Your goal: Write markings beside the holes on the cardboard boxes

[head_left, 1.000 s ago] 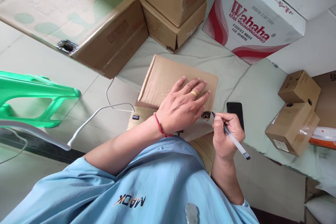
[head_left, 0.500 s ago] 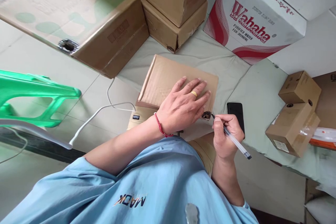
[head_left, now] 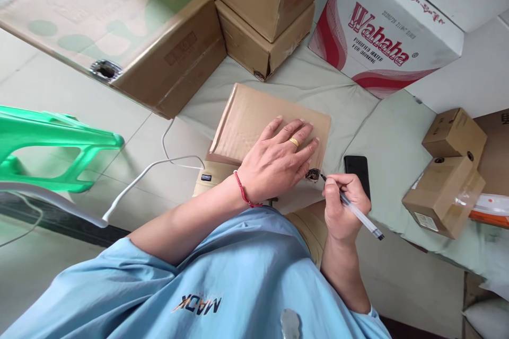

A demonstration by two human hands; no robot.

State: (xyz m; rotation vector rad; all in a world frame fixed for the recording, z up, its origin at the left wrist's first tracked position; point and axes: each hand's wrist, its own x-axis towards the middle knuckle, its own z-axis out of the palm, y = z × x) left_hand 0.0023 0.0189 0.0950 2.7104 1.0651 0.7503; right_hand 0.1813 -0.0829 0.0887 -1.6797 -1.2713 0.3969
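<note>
A flat brown cardboard box [head_left: 254,111] lies at an angle on the pale green cloth. My left hand [head_left: 278,159], with a gold ring and a red string bracelet, rests palm down on its top, fingers spread. At the box's near right corner is a dark scribbled or torn patch [head_left: 313,175]. My right hand [head_left: 345,204] pinches a clear pen [head_left: 360,214], whose dark tip is beside that patch; whether it touches the cardboard I cannot tell. A black phone [head_left: 357,169] lies just behind my right hand, partly covered by it.
Large brown cartons [head_left: 170,58] stand at the back left, and a white and red Wahaha carton [head_left: 382,37] at the back right. Small brown boxes [head_left: 437,193] sit on the right. A green plastic stool [head_left: 71,143] and a white cable [head_left: 135,183] are at the left.
My right hand and the pen have shifted very slightly to the right. My left hand and the box stay where they were.
</note>
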